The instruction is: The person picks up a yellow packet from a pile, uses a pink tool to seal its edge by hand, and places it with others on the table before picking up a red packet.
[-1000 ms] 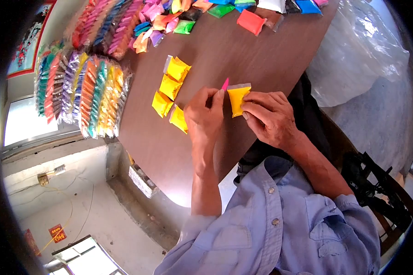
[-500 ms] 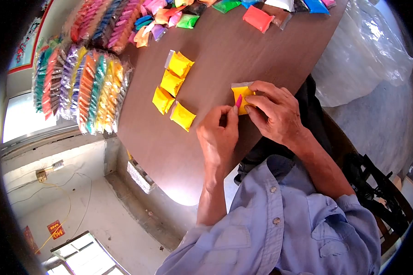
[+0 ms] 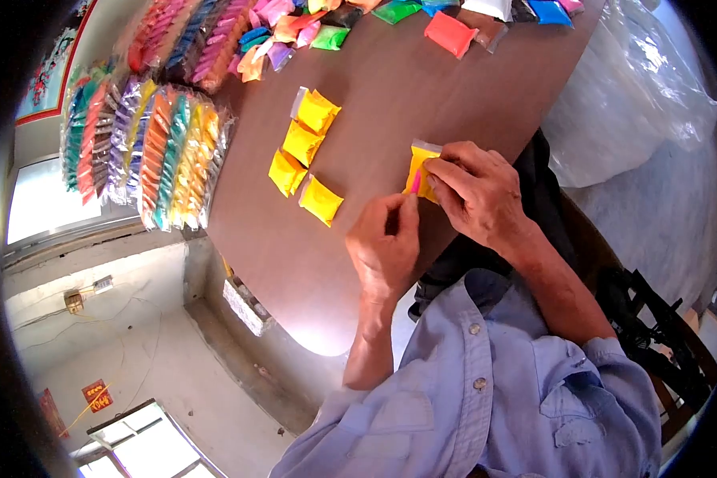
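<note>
My right hand (image 3: pixel 482 195) pinches a small yellow packet (image 3: pixel 419 166) with a clear top edge, just above the tabletop. Thumb and forefinger of my left hand (image 3: pixel 384 243) are closed at the packet's lower left, on a small slim pink piece (image 3: pixel 416 183). The pink piece lies against the packet's front; its exact kind I cannot make out. My right fingers cover the packet's right side. To the left of both hands, several similar yellow packets (image 3: pixel 321 201) rest on the brown table (image 3: pixel 374 119).
Multicoloured small packets, among them a red packet (image 3: pixel 451 36) and a green packet (image 3: pixel 329 37), lie along the far edge. Clear bags of stacked coloured packets (image 3: pixel 159 159) stand at the left. A large clear plastic bag (image 3: pixel 621 111) hangs beyond the table's right edge.
My left hand has shifted slightly right and down, and its pinch on the pink piece sits lower. The yellow packet has tilted a little in my right hand, whose fingers have drawn closer together.
</note>
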The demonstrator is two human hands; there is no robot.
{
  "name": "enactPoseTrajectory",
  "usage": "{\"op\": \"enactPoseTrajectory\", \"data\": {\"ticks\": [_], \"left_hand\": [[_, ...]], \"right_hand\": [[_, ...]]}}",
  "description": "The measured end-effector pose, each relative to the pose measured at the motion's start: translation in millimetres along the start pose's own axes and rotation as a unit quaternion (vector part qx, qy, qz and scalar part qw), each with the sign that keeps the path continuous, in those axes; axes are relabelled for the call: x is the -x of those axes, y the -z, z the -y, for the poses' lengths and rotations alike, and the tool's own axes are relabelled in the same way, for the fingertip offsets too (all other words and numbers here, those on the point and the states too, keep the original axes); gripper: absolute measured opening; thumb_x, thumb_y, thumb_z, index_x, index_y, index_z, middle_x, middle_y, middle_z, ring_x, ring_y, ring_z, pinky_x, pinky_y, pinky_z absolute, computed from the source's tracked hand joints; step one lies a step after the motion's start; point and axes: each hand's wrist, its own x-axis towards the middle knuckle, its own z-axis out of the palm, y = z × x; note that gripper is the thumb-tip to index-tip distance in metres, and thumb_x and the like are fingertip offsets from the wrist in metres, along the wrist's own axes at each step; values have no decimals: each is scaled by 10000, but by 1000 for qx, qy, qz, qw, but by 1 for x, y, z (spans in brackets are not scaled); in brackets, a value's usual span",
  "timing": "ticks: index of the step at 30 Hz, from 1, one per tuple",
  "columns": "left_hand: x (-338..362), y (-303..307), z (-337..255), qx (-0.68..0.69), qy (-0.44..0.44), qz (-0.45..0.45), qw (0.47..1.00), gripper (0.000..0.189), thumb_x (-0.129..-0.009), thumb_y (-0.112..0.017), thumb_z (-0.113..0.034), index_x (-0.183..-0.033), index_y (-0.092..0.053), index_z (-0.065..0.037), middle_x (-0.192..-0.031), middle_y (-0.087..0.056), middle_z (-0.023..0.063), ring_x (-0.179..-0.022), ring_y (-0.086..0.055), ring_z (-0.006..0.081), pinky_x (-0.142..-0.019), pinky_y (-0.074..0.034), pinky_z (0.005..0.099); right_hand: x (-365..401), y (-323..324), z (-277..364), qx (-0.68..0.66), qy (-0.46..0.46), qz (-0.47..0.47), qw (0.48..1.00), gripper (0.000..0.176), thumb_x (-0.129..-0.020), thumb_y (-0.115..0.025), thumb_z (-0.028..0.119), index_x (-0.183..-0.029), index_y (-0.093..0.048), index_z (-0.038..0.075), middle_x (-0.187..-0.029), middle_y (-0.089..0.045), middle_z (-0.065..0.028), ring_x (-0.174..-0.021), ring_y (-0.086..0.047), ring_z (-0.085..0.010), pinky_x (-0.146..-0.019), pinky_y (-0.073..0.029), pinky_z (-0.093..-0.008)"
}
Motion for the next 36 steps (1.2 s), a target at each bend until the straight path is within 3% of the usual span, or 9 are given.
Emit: {"op": "enactPoseTrajectory", "data": {"ticks": [8,10,14,20,22,24,30,32,36], "left_hand": [[-7,-7,16,-57,1,-18,998,102,-913,-754,-80,-912,-698,5,-829,-726,154,-704,-718,257,-639,-563,345],[-15,-7,25,-84,18,-26,996,146,-935,-749,-130,-917,-709,9,-785,-723,126,-699,-672,154,-663,-546,321],[-21,-5,20,-42,34,-55,997,151,-931,-753,-134,-912,-706,8,-770,-714,122,-686,-660,148,-649,-539,332],[7,-3,8,-35,-5,-63,997,114,-923,-752,-117,-928,-720,-8,-800,-727,121,-709,-694,185,-676,-556,338],[13,-8,14,-21,-40,-39,998,91,-909,-759,-69,-919,-695,-5,-814,-715,142,-685,-712,271,-650,-560,351],[13,-8,13,-16,-40,-36,998,92,-908,-758,-67,-911,-691,-5,-845,-716,157,-683,-712,283,-632,-559,358],[-1,-10,15,-26,3,-31,999,110,-909,-761,-76,-888,-686,0,-786,-699,159,-647,-694,262,-598,-540,347],[-9,-8,14,-52,8,-38,998,137,-926,-752,-108,-894,-693,11,-755,-701,124,-651,-651,166,-626,-529,314],[-14,-8,24,-43,18,-59,997,142,-921,-754,-106,-883,-686,12,-747,-696,125,-653,-643,168,-622,-519,321]], "right_hand": [[-4,-7,1,14,-9,-23,1000,152,-863,-781,159,-968,-697,86,-929,-654,-37,-739,-654,-200,-663,-485,-349],[-4,-9,1,18,-8,-29,999,152,-863,-784,166,-957,-696,86,-927,-655,-39,-721,-651,-200,-656,-484,-351],[-3,-10,2,25,-21,-27,999,154,-861,-791,179,-939,-697,86,-887,-653,-41,-718,-660,-199,-653,-489,-351],[-7,-9,1,18,-24,-30,999,162,-842,-812,177,-921,-705,86,-846,-646,-40,-710,-669,-200,-636,-510,-345],[-7,-8,1,14,-24,-24,999,165,-837,-817,177,-918,-707,85,-844,-646,-39,-705,-669,-200,-629,-514,-343],[-7,-8,0,20,-28,-16,999,157,-839,-813,174,-911,-705,86,-843,-645,-37,-704,-668,-203,-625,-517,-344],[-9,-10,3,8,-37,-36,999,132,-849,-798,174,-873,-697,92,-804,-629,-37,-698,-655,-207,-625,-511,-354],[-8,-11,2,6,-39,-35,999,129,-848,-796,172,-871,-698,92,-798,-627,-36,-698,-653,-210,-628,-508,-356],[-6,-9,4,13,-43,-20,999,124,-844,-796,160,-877,-700,89,-804,-631,-33,-702,-653,-220,-634,-504,-364]]}}
